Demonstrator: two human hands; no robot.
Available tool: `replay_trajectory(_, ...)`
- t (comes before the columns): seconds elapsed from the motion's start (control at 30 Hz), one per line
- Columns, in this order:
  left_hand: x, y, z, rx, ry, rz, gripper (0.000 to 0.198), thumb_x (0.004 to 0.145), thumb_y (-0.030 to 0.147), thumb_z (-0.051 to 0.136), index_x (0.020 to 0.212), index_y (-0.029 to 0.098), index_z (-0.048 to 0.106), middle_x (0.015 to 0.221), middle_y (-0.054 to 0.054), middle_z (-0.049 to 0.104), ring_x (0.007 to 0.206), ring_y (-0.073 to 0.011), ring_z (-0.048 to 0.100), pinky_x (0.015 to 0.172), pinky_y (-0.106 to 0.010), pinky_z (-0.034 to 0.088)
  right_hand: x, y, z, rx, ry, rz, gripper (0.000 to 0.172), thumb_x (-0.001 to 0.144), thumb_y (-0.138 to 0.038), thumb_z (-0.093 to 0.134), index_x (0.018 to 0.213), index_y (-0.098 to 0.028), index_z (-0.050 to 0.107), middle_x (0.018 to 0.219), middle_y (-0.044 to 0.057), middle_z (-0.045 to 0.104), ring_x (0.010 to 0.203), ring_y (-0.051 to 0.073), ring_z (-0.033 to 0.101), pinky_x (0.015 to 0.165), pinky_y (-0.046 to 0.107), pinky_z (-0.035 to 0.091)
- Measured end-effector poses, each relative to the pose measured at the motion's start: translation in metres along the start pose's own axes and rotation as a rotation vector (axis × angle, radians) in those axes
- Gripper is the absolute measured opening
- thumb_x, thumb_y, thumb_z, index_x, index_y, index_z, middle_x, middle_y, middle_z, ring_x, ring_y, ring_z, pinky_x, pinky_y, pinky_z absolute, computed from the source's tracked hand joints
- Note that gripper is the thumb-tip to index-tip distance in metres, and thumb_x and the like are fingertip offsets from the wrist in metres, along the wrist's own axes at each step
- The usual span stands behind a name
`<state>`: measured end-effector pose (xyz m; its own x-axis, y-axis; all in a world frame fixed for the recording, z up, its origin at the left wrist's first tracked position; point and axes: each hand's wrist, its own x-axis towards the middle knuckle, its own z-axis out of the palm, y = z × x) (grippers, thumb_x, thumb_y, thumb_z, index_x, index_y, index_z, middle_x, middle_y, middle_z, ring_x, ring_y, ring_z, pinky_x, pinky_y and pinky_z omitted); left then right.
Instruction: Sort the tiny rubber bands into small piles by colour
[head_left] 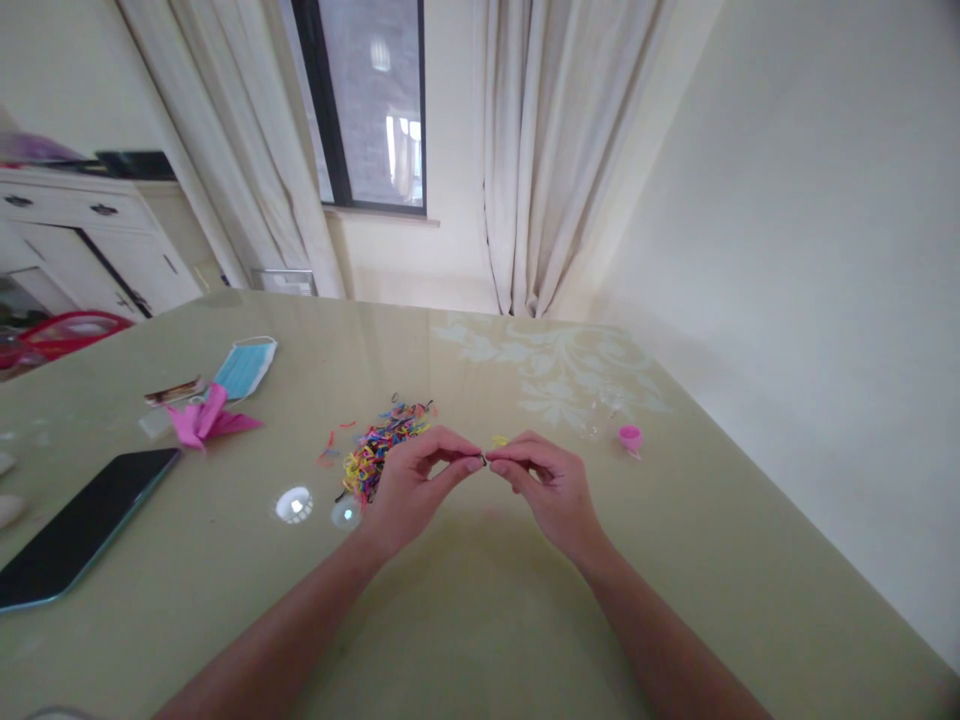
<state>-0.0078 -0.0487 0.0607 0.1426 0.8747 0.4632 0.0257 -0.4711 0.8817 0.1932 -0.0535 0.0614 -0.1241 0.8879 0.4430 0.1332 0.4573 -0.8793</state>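
Note:
My left hand (425,480) and my right hand (551,485) meet fingertip to fingertip over the middle of the table. Each pinches with thumb and forefinger, and between them is a small black rubber band (484,459), mostly covered by the fingertips. Just behind and left of my left hand lies a loose heap of small coloured rubber bands (379,445), partly hidden by that hand. A yellow rubber band (500,440) rests on the table behind my fingers.
A black phone (82,525), pink folded paper (210,420) and a blue face mask (246,368) lie at left. On the right stands a small pink cup-shaped piece (630,438) beside something clear. The glossy table (720,560) meets a wall at right.

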Motion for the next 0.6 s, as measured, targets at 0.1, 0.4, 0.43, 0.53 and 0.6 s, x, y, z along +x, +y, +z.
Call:
replay_trajectory(0.1, -0.0003, 0.0003, 0.0004, -0.031, 0.014, -0.029, 0.022, 0.087, 0.041, 0.083, 0.088, 0.019, 0.08, 0.083, -0.005, 0.079, 0.078, -0.0172, 0.073, 0.074, -0.028, 0.061, -0.0016, -0.0007, 0.0006, 0.01, -0.006, -0.021, 0.017, 0.086, -0.035, 0.087, 0.1, -0.026, 0.086, 0.088, 0.004, 0.073, 0.064, 0.012, 0.059, 0.059, 0.026, 0.049)
replay_trajectory(0.4, -0.0009, -0.0016, 0.0029, -0.132, -0.023, -0.119, 0.027, 0.081, 0.043, 0.088, 0.083, 0.017, 0.078, 0.079, -0.005, 0.078, 0.074, -0.0166, 0.072, 0.07, -0.027, 0.06, -0.004, -0.0048, 0.0031, -0.028, -0.016, -0.054, 0.011, 0.092, -0.035, 0.081, 0.097, -0.026, 0.086, 0.085, 0.006, 0.074, 0.072, 0.016, 0.065, 0.061, 0.027, 0.049)
replay_trajectory(0.43, -0.0008, -0.0017, 0.0031, -0.142, -0.027, -0.13, 0.028, 0.081, 0.044, 0.088, 0.084, 0.017, 0.079, 0.08, -0.006, 0.078, 0.075, -0.0169, 0.072, 0.071, -0.028, 0.06, -0.0039, -0.005, 0.0033, -0.03, -0.015, -0.057, 0.012, 0.093, -0.035, 0.08, 0.097, -0.026, 0.086, 0.085, 0.006, 0.075, 0.073, 0.017, 0.066, 0.062, 0.028, 0.05)
replay_trajectory(0.53, -0.0001, -0.0008, 0.0021, -0.165, -0.035, -0.146, 0.027, 0.082, 0.043, 0.087, 0.092, 0.019, 0.081, 0.084, -0.006, 0.079, 0.077, -0.0173, 0.073, 0.072, -0.029, 0.061, -0.0035, -0.0057, 0.0028, -0.03, -0.006, -0.048, 0.014, 0.094, -0.037, 0.077, 0.095, -0.026, 0.086, 0.085, 0.006, 0.074, 0.074, 0.018, 0.066, 0.062, 0.029, 0.051)
replay_trajectory(0.6, 0.0009, 0.0009, 0.0004, -0.147, -0.068, -0.12, 0.027, 0.086, 0.043, 0.084, 0.098, 0.02, 0.082, 0.087, -0.007, 0.079, 0.078, -0.0172, 0.072, 0.072, -0.029, 0.059, -0.0031, -0.0061, 0.0019, -0.021, -0.025, -0.015, 0.015, 0.093, -0.038, 0.078, 0.093, -0.025, 0.085, 0.083, 0.006, 0.074, 0.073, 0.017, 0.065, 0.062, 0.029, 0.05)
